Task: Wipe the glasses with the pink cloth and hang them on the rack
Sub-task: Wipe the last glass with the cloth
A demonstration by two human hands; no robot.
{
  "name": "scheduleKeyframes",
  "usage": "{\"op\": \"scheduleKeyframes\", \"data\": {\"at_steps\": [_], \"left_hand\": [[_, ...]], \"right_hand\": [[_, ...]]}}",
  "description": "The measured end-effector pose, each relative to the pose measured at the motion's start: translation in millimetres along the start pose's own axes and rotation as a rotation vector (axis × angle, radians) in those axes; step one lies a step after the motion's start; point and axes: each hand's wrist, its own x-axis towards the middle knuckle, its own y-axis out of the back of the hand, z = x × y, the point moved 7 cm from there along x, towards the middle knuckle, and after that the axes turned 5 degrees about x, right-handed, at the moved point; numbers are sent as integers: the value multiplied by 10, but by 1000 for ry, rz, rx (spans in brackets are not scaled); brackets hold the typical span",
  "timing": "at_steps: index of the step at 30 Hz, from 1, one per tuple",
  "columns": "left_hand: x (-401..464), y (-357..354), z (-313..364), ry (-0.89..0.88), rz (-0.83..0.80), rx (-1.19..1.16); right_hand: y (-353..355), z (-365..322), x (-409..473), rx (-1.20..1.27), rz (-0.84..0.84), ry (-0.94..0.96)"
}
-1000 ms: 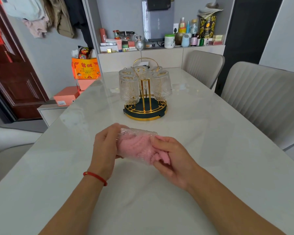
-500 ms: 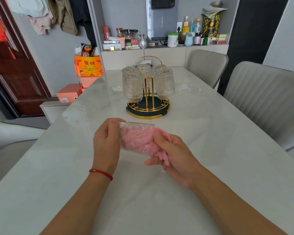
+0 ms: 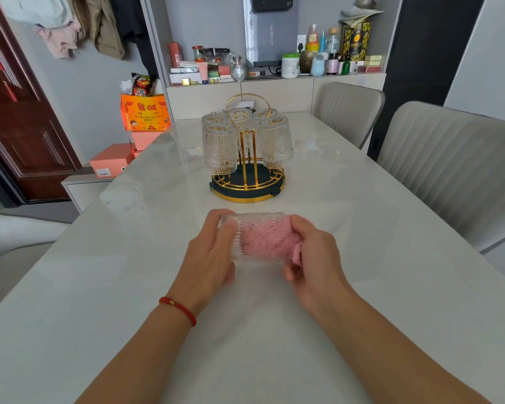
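A ribbed clear glass (image 3: 239, 228) lies on its side above the white table, its base held by my left hand (image 3: 209, 258). The pink cloth (image 3: 267, 239) is stuffed inside the glass and spills out of its mouth on the right. My right hand (image 3: 312, 258) grips the cloth at that mouth. Beyond my hands stands the gold rack (image 3: 247, 182) with a dark round base. Several embossed glasses hang upside down on it, among them one at front left (image 3: 219, 148) and one at front right (image 3: 275, 145).
Two grey padded chairs (image 3: 449, 164) stand along the table's right side. A sideboard (image 3: 274, 88) crowded with bottles and boxes runs behind the table's far end. Orange boxes (image 3: 111, 160) sit on a low unit at the left.
My hands have turned the glass and cloth against each other, my right hand shifting from below the mouth to over it. The view has tilted slightly, the rack sitting lower in the frame.
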Motion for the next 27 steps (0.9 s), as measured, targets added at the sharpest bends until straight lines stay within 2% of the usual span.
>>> {"op": "scheduleKeyframes", "data": {"at_steps": [2,3,5,8,11,16,20,22,24,27], "left_hand": [[-1,-33,-58,121,10,-100],[14,-24,-56,116,28,-125],[45,56,12,5,39,-121],[88,136,89,-227,-82,47],[57,84,121,-300,-183,64],[20,-40,24,-107,-270,-79],[15,-94,-47,115,-268,-219],[33,-46,-36,62,-251,-153],[51,29,7,-65,-249,-26],[58,60,80,-262,-236,324]], "right_hand": [[-29,-78,-20,-92,-16,78],[-28,-84,-21,-118,-23,88],[-34,-19,3,-78,-70,6],[-44,112,54,90,-128,-199],[32,91,118,155,-86,-237],[177,-167,109,-58,51,2],[180,-198,95,-68,59,17],[159,-190,95,-106,39,-8],[143,-165,105,-144,19,-42],[167,-160,115,-143,27,-75]]}}
